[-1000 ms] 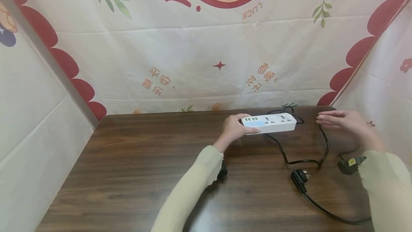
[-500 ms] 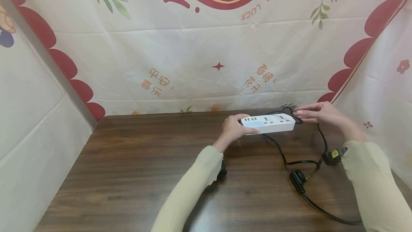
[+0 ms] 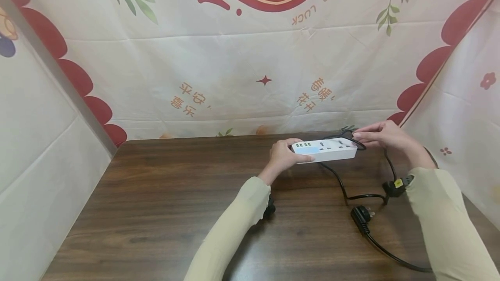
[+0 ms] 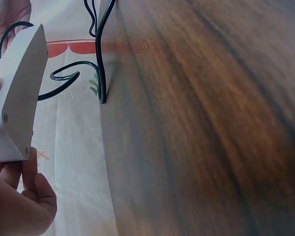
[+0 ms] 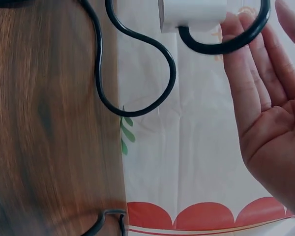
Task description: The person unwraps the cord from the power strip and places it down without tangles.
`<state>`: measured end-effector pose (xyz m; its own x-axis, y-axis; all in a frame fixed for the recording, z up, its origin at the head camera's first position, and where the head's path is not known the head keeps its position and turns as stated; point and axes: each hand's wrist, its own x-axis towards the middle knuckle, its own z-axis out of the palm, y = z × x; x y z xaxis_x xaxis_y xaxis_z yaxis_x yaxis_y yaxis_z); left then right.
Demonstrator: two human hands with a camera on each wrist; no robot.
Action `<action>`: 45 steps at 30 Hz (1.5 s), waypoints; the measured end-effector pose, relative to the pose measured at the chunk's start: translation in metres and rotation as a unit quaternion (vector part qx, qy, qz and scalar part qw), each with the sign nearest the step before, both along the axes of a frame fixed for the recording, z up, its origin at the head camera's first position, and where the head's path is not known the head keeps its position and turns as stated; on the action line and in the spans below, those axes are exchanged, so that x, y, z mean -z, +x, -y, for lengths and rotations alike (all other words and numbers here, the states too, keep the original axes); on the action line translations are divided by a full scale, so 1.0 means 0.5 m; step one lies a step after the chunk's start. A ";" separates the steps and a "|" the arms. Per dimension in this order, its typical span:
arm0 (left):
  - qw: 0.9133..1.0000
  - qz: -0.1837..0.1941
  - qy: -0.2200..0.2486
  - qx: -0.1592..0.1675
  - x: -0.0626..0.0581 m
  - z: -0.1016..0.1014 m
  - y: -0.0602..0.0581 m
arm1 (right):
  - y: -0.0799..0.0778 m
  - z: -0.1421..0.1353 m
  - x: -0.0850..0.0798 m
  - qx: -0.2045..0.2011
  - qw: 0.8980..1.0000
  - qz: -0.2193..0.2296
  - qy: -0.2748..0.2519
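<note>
A white power strip (image 3: 328, 151) with sockets and USB ports is held up near the table's back edge. My left hand (image 3: 284, 153) grips its left end, with the thumb on the front side and fingers behind and below. My right hand (image 3: 390, 137) is at the strip's right end, where the black cord (image 5: 216, 48) comes out in a loop. In the right wrist view the fingers (image 5: 243, 88) of this hand are straight, with the fingertips right beside the strip's end and behind the cord. The left wrist view shows the underside of the strip, tilted above the table.
The cord's black plug (image 3: 361, 215) lies on the brown wooden table (image 3: 175, 211) at the right. Black wrist cameras show at both sleeves, the right one (image 3: 395, 187) overlapping the cord. A printed cloth (image 3: 234, 55) hangs behind the table and at both sides.
My right hand has moved left, from beyond the cord at the table's back right corner to the strip's right end. The left hand and the power strip have stayed nearly still.
</note>
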<state>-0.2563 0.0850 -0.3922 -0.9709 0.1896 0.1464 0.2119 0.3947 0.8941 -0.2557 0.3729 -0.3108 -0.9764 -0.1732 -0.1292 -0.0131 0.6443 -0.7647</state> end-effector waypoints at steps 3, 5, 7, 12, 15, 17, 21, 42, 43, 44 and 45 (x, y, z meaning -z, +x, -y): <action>1.000 -0.002 -0.005 0.001 0.003 -0.001 -0.001 | -0.004 0.009 0.001 -0.015 1.000 0.000 0.010; 1.000 -0.004 -0.010 0.001 0.004 -0.001 -0.001 | -0.005 0.016 0.001 -0.022 1.000 0.009 0.011; 1.000 -0.005 -0.013 0.002 0.005 -0.002 -0.002 | -0.008 0.022 0.001 -0.032 0.999 0.020 0.007; 1.000 -0.008 -0.014 0.001 0.008 -0.002 -0.003 | -0.012 0.036 0.002 -0.057 0.998 0.034 0.018; 1.000 -0.008 -0.013 0.001 0.008 -0.002 -0.003 | -0.015 0.041 0.003 -0.061 0.997 0.041 0.025; 1.000 -0.007 -0.013 0.002 0.009 -0.001 -0.003 | -0.017 0.043 0.003 -0.063 0.997 0.045 0.021; 1.000 -0.001 -0.007 0.002 0.012 0.001 -0.003 | -0.018 0.042 0.003 -0.047 0.998 0.039 0.004; 1.000 -0.006 -0.011 0.003 0.008 0.002 -0.003 | -0.011 -0.046 0.012 0.058 0.993 -0.007 -0.099; 1.000 -0.007 -0.011 0.003 0.007 0.002 -0.003 | -0.011 -0.049 0.013 0.064 0.991 -0.003 -0.120; 1.000 -0.006 -0.010 0.003 0.007 0.001 -0.003 | -0.011 -0.053 0.013 0.066 0.989 -0.002 -0.130; 1.000 -0.006 -0.009 0.003 0.008 0.001 -0.003 | -0.010 -0.056 0.014 0.068 0.988 0.000 -0.141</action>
<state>-0.2579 0.0846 -0.3961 -0.9677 0.1988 0.1553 0.2260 0.4098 0.8837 -0.2608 0.4010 -0.3176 -0.9930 -0.0704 -0.0953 0.0592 0.4019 -0.9138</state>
